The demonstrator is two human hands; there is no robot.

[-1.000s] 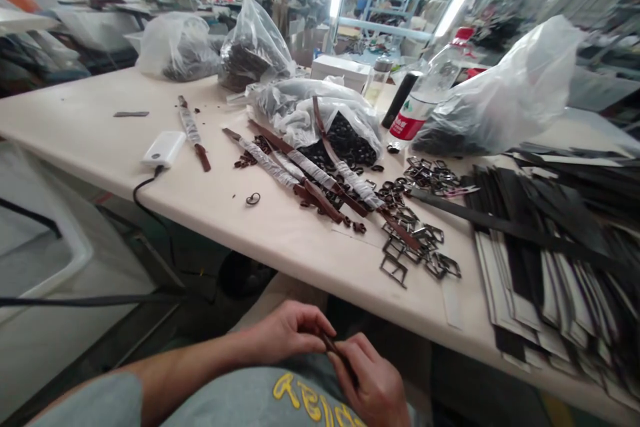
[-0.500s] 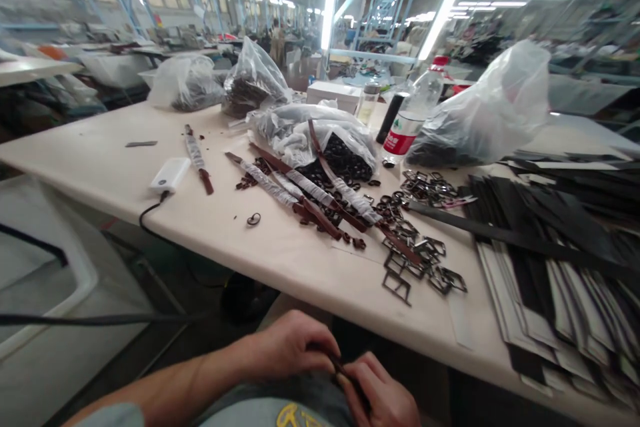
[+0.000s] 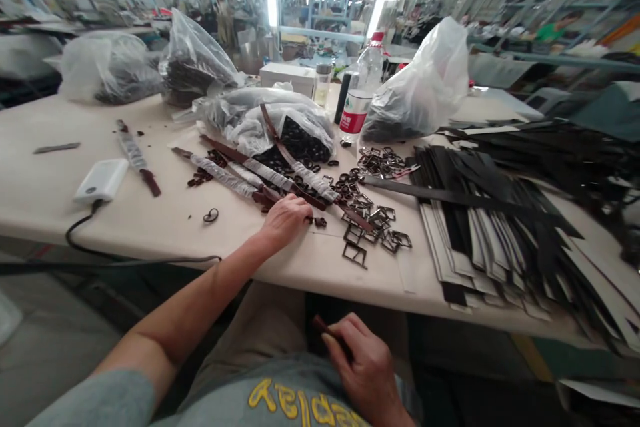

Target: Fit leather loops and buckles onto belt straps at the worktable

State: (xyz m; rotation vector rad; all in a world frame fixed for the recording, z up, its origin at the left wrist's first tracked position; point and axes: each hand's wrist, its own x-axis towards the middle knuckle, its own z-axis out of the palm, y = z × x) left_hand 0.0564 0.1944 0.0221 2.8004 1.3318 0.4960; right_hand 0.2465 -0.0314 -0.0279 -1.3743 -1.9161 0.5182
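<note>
My left hand [image 3: 286, 221] is stretched out to the table, its fingers curled down among small brown leather loops [image 3: 320, 221]. What lies under the fingertips is hidden. Above my lap, my right hand [image 3: 361, 353] is closed around a dark brown leather strap [image 3: 320, 324], whose end pokes out past the thumb. Just beyond the left hand lie brown straps bundled in whitish wrapping [image 3: 267, 173]. Dark metal buckles [image 3: 355, 253] are heaped to the right of that hand. One loose ring-like loop [image 3: 211, 215] sits apart on the left.
Stacked black and white strips [image 3: 470, 233] cover the table's right side. Clear plastic bags [image 3: 425, 80] stand along the back, beside a red-capped bottle [image 3: 354, 117]. A white device [image 3: 103, 180] with a black cable is at the left. Small scissors [image 3: 406, 171] rest by the buckles.
My left hand has left the right hand at my lap and reached forward onto the table. The right hand keeps the strap near my lap. The view has swung to the right.
</note>
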